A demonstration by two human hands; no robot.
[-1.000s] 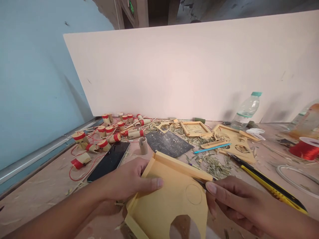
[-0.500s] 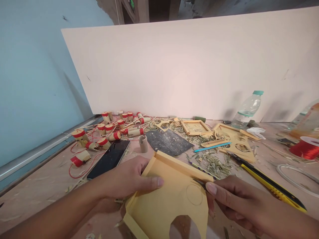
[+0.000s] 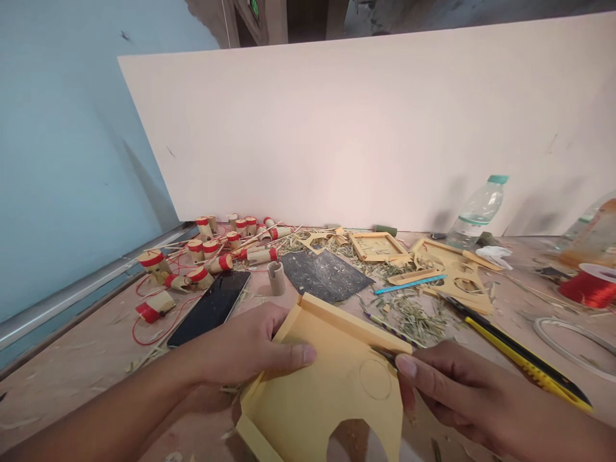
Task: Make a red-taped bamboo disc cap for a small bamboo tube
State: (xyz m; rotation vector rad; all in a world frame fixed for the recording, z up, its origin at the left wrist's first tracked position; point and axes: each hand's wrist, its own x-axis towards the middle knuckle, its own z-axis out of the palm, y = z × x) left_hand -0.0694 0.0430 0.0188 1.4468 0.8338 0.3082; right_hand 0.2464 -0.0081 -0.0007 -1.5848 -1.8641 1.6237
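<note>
Tilted in front of me is a yellow card piece with folded-up edges, a pencilled circle near its right side and a large round cut-out at the bottom. My left hand grips its left edge, thumb flat on the inner face, other fingers hidden underneath. At the right corner, my right hand pinches a thin dark pointed tool. Its tip lies on the card beside the fold, just above the circle. Whether it is a blade or scissors I cannot make out, since the fingers cover most of it.
Left lie a phone and several red-banded bamboo tubes with red string. Behind are a dark sandpaper-like sheet, card offcuts and shavings. Right are a yellow-black utility knife, a bottle and a red thread spool.
The card has tilted very slightly, and the dark tool has shifted a little at the fold. Both hands keep almost the same place and grip.
</note>
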